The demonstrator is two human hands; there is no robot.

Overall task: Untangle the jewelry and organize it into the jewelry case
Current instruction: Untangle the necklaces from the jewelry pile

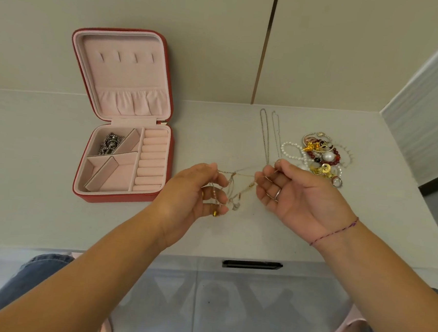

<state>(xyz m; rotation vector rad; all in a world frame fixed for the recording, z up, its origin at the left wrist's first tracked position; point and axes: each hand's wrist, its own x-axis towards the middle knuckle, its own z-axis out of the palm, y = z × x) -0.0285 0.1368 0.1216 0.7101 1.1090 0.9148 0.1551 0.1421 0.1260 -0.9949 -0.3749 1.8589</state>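
Observation:
A thin gold chain (239, 183) hangs tangled between my hands above the white counter. My left hand (196, 193) pinches one end of it, and my right hand (290, 191), palm up, pinches the other. The red jewelry case (118, 196) stands open at the left, with a pink lining and ring rolls (152, 156). A dark silver piece (110, 143) lies in its rear left compartment. A tangled pile of jewelry (317, 156) with pearls, red beads and gold pieces sits at the right, just beyond my right hand. Two fine silver chains (269, 133) lie stretched out beside the pile.
The counter (47, 219) ends at a wall behind and a ribbed panel (431, 119) on the right. A black drawer handle (252, 264) sits below the front edge. My knees in jeans and pink slippers show under the counter.

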